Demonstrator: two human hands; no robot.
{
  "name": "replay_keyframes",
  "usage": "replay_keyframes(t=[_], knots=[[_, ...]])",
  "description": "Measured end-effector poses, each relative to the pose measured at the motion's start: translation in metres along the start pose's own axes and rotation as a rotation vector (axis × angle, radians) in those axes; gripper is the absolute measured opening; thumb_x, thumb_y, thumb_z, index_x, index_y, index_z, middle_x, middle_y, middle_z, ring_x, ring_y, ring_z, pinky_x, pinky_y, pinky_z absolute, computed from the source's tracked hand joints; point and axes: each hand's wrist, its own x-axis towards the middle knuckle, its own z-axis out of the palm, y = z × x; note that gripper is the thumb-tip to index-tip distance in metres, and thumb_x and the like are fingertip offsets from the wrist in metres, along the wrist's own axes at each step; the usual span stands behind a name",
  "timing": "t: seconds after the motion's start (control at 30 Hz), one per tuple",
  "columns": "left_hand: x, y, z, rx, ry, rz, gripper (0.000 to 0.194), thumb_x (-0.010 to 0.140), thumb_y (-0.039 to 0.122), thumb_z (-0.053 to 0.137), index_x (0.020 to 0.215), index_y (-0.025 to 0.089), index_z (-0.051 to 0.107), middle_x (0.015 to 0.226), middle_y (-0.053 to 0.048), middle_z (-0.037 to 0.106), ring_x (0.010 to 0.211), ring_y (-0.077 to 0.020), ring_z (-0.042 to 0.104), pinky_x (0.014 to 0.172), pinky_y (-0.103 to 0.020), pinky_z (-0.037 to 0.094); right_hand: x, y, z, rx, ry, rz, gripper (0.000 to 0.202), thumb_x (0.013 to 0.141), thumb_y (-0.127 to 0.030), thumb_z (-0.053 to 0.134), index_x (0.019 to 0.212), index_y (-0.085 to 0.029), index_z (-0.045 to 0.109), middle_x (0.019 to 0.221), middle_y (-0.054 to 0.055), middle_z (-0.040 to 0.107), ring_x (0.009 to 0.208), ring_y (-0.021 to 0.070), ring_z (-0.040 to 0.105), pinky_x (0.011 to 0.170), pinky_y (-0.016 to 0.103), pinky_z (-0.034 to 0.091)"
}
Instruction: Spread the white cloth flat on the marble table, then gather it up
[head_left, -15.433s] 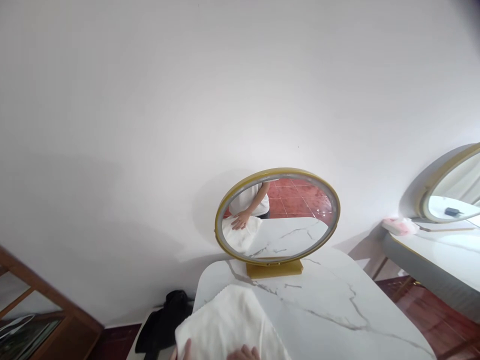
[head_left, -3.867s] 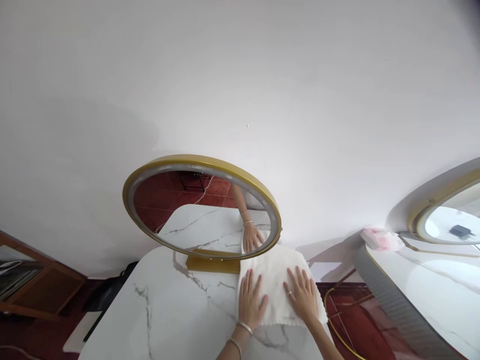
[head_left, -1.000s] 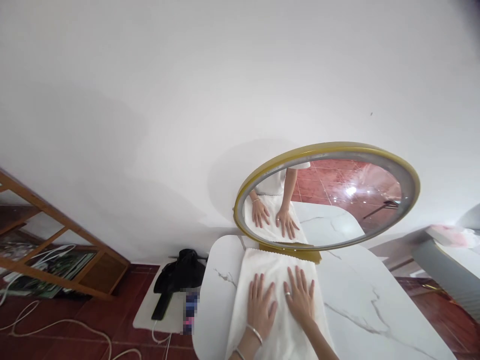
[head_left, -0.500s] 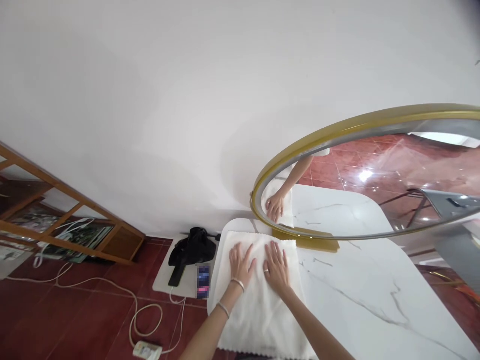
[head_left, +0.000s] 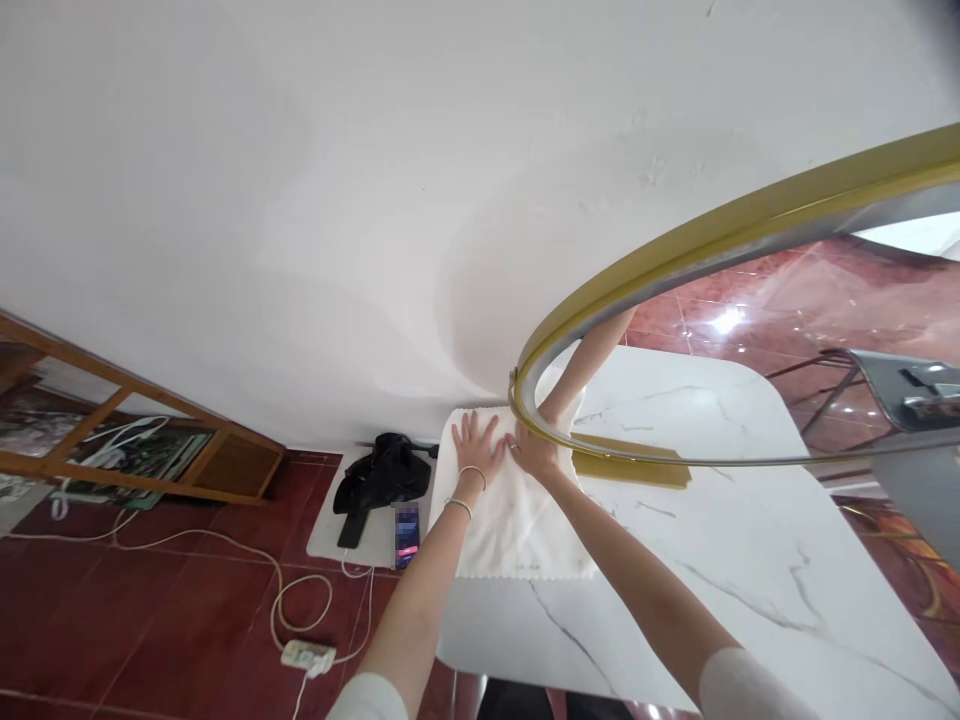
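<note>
A white cloth point(head_left: 525, 540) with a scalloped edge lies on the white marbled tabletop point(head_left: 720, 580), close to the wall. Flat on its far left part rests my left hand point(head_left: 478, 452), fingers spread, two bracelets at the wrist. My right hand point(head_left: 536, 452) presses on the cloth just to the right, its thumb near my left hand; its fingertips are partly hidden by the mirror's rim. Over the table's far side hangs the gold-framed mirror point(head_left: 735, 370), which reflects an arm and the tabletop.
Left of the table, a low white surface point(head_left: 322, 540) bears a black bag point(head_left: 384, 475) and two phones, one of them point(head_left: 406, 535) lit. A power strip point(head_left: 307, 657) and cables lie on the red tiled floor point(head_left: 187, 600). A wooden cabinet point(head_left: 240, 465) stands at the left.
Both hands have moved away from me toward the wall along with the cloth, baring the near part of the tabletop. The view has shifted slightly.
</note>
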Motion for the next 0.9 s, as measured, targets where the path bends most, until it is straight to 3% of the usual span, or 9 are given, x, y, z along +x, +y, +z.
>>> replay_keyframes(t=[0.1, 0.17, 0.3, 0.4, 0.47, 0.53, 0.67, 0.8, 0.9], knots=[[-0.002, 0.001, -0.001, 0.009, 0.003, -0.003, 0.046, 0.091, 0.041, 0.043, 0.135, 0.026, 0.046, 0.151, -0.009, 0.030, 0.141, -0.0321, 0.018, 0.113, -0.057, 0.013, -0.009, -0.002, -0.005, 0.009, 0.019, -0.038, 0.052, 0.095, -0.039, 0.027, 0.131, -0.006, 0.045, 0.128, 0.020, 0.054, 0.122, 0.0338, 0.042, 0.103, 0.052, 0.026], [-0.019, 0.001, -0.003, 0.018, 0.013, -0.012, 0.043, 0.093, 0.036, 0.038, 0.132, 0.020, 0.050, 0.149, -0.012, 0.033, 0.141, -0.0289, 0.020, 0.115, -0.052, 0.014, -0.027, -0.007, -0.011, 0.025, 0.040, -0.070, 0.048, 0.096, -0.032, 0.025, 0.132, -0.006, 0.045, 0.130, 0.019, 0.053, 0.123, 0.0317, 0.042, 0.103, 0.049, 0.027], [-0.087, -0.002, -0.009, 0.031, 0.008, -0.001, 0.051, 0.092, 0.040, 0.041, 0.137, 0.018, 0.042, 0.152, -0.012, 0.029, 0.142, -0.0270, 0.020, 0.115, -0.049, 0.016, -0.093, -0.015, -0.026, 0.064, 0.066, -0.149, 0.044, 0.095, -0.025, 0.028, 0.135, -0.014, 0.044, 0.130, 0.013, 0.055, 0.120, 0.0262, 0.045, 0.102, 0.045, 0.032], [-0.144, -0.003, -0.012, 0.055, 0.019, 0.027, 0.066, 0.088, 0.048, 0.045, 0.146, 0.021, 0.026, 0.156, -0.011, 0.018, 0.143, -0.0278, 0.016, 0.116, -0.051, 0.013, -0.150, -0.016, -0.037, 0.063, 0.057, -0.240, 0.054, 0.095, -0.029, 0.033, 0.147, -0.018, 0.024, 0.144, 0.010, 0.042, 0.133, 0.0254, 0.034, 0.109, 0.047, 0.025], [-0.169, -0.002, -0.013, 0.065, 0.018, 0.028, 0.068, 0.088, 0.047, 0.045, 0.147, 0.022, 0.022, 0.156, -0.010, 0.016, 0.143, -0.0279, 0.015, 0.116, -0.050, 0.012, -0.179, -0.017, -0.042, 0.046, 0.015, -0.267, 0.061, 0.094, -0.032, 0.033, 0.150, -0.018, 0.012, 0.151, 0.009, 0.031, 0.139, 0.0255, 0.024, 0.112, 0.048, 0.019], [-0.177, -0.001, -0.013, 0.068, 0.009, 0.027, 0.068, 0.088, 0.046, 0.045, 0.148, 0.023, 0.021, 0.156, -0.009, 0.015, 0.143, -0.0278, 0.015, 0.116, -0.050, 0.012, -0.191, -0.017, -0.043, 0.036, -0.031, -0.253, 0.063, 0.094, -0.033, 0.031, 0.150, -0.019, 0.006, 0.154, 0.009, 0.024, 0.141, 0.0256, 0.019, 0.113, 0.049, 0.018], [-0.147, -0.003, -0.010, 0.061, 0.015, 0.019, 0.067, 0.088, 0.045, 0.046, 0.147, 0.024, 0.022, 0.156, -0.009, 0.017, 0.143, -0.0277, 0.014, 0.116, -0.051, 0.011, -0.165, -0.018, -0.036, 0.032, -0.014, -0.236, 0.063, 0.094, -0.031, 0.031, 0.150, -0.019, 0.004, 0.154, 0.009, 0.022, 0.142, 0.0256, 0.016, 0.112, 0.049, 0.018], [-0.085, -0.010, -0.007, 0.055, 0.008, 0.000, 0.065, 0.088, 0.047, 0.046, 0.145, 0.022, 0.027, 0.156, -0.010, 0.018, 0.144, -0.0275, 0.012, 0.116, -0.051, 0.010, -0.101, -0.017, -0.025, 0.020, -0.008, -0.206, 0.057, 0.094, -0.032, 0.032, 0.148, -0.018, 0.021, 0.153, 0.009, 0.027, 0.142, 0.0260, 0.014, 0.113, 0.048, 0.017], [-0.039, -0.015, -0.006, 0.050, -0.007, 0.002, 0.065, 0.087, 0.048, 0.048, 0.144, 0.020, 0.031, 0.155, -0.011, 0.019, 0.144, -0.0281, 0.012, 0.116, -0.052, 0.009, -0.054, -0.012, -0.015, 0.034, -0.069, -0.119, 0.053, 0.094, -0.037, 0.030, 0.143, -0.018, 0.033, 0.150, 0.008, 0.033, 0.139, 0.0277, 0.022, 0.110, 0.049, 0.020]])
